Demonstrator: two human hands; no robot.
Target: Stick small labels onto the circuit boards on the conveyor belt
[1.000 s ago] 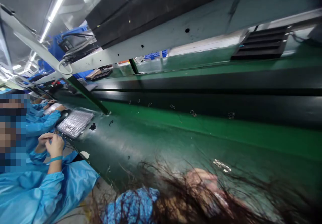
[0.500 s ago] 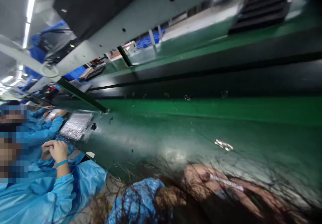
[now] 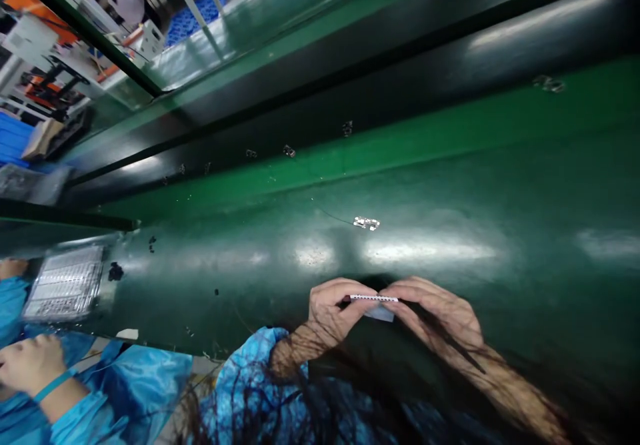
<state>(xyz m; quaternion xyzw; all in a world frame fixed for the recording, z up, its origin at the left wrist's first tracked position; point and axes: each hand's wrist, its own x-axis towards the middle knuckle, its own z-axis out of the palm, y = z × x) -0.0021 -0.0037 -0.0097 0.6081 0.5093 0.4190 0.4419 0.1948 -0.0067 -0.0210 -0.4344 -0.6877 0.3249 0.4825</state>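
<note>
In the head view, a dark-marked white strip (image 3: 374, 297) is being pinched by the left hand (image 3: 334, 306) and the right hand (image 3: 440, 308), and is being held above the green bench (image 3: 270, 258), nearer than a small metallic part (image 3: 367, 223).

One strip (image 3: 374, 297), two hands (image 3: 333, 306) (image 3: 447, 308) on it

A clear plastic compartmented tray (image 3: 67, 281) lies at the left of the smooth green tabletop (image 3: 270, 251), a clump of small black bits (image 3: 115, 271) just beside it. Below the tray, a co-worker's shiny blue sleeve (image 3: 80, 421) shows near a flat white scrap (image 3: 128, 333).
</note>
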